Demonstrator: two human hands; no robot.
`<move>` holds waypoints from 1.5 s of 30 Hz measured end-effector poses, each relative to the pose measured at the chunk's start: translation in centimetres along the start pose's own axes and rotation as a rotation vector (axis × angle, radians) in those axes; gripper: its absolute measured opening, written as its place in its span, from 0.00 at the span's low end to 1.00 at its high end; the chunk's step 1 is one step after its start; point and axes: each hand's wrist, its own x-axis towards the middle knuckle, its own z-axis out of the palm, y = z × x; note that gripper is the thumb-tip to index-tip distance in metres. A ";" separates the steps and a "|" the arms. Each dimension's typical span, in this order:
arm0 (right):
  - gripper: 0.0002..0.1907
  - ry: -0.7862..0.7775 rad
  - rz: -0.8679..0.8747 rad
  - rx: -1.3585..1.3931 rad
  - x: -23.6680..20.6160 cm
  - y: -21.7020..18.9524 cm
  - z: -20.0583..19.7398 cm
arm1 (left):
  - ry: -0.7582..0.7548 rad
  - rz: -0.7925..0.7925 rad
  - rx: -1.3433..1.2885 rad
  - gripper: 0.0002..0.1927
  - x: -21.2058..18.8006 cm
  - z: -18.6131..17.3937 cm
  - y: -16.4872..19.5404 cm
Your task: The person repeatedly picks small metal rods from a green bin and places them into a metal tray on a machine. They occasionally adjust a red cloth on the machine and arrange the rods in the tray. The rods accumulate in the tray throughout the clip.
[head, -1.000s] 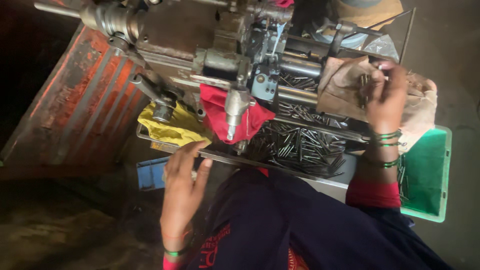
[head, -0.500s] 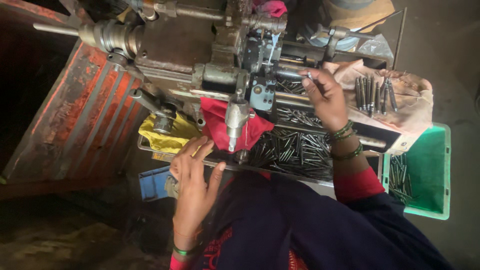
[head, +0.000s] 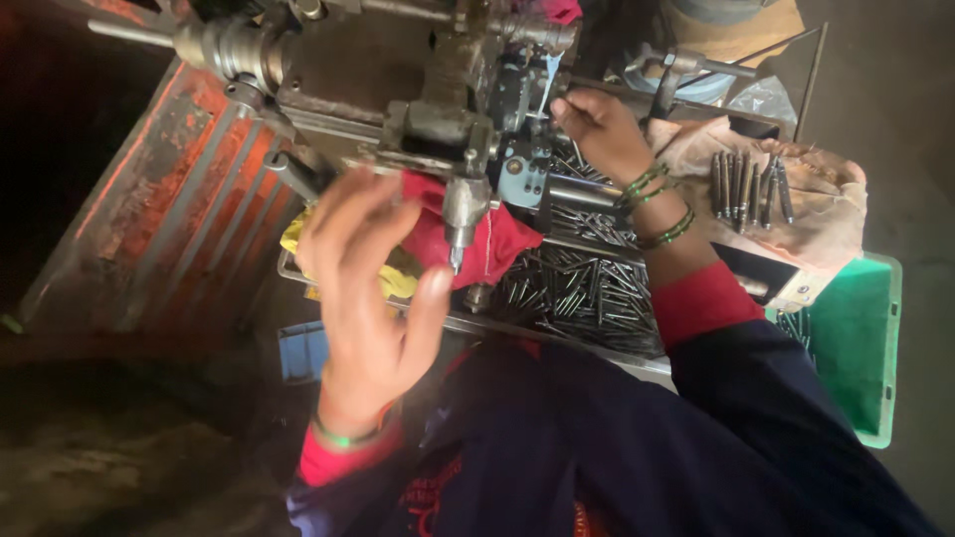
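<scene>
Hovering nearest, the left hand (head: pixel 373 288) — fingers spread apart, holding nothing, floating in front of the red cloth (head: pixel 477 239) and the pointed steel spindle tip (head: pixel 457 261). Risking, by judgement, a jab or a caught fingertip if drifting any closer to that point. Lying just beyond, right of the cloth, a tray of loose metal pins (head: pixel 587 288) — probably sharp and ready to scatter if knocked. Sitting near right, a green bin (head: pixel 860 328) with a few more pins at its inner edge. Resting a little farther, a row of pins on a beige cloth (head: pixel 746 189). Reaching farthest in, the right hand (head: pixel 602 134), fingers drawn together at the machine head (head: pixel 517 89); not clear whether pinching a pin there. Dangling close to the mechanism, green bangles (head: pixel 657 204) — seemingly a snagging hazard.
</scene>
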 end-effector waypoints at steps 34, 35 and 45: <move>0.07 -0.199 -0.415 -0.180 0.4 -1.3 -5.1 | -0.075 0.001 -0.018 0.22 7.1 6.4 5.6; 0.07 -0.192 -0.419 -0.173 0.3 -1.3 -5.2 | -0.076 -0.002 -0.022 0.23 7.0 6.5 5.5; 0.24 -0.158 -0.045 -0.453 -3.2 0.6 -8.5 | -0.078 0.003 0.019 0.25 6.5 6.9 4.8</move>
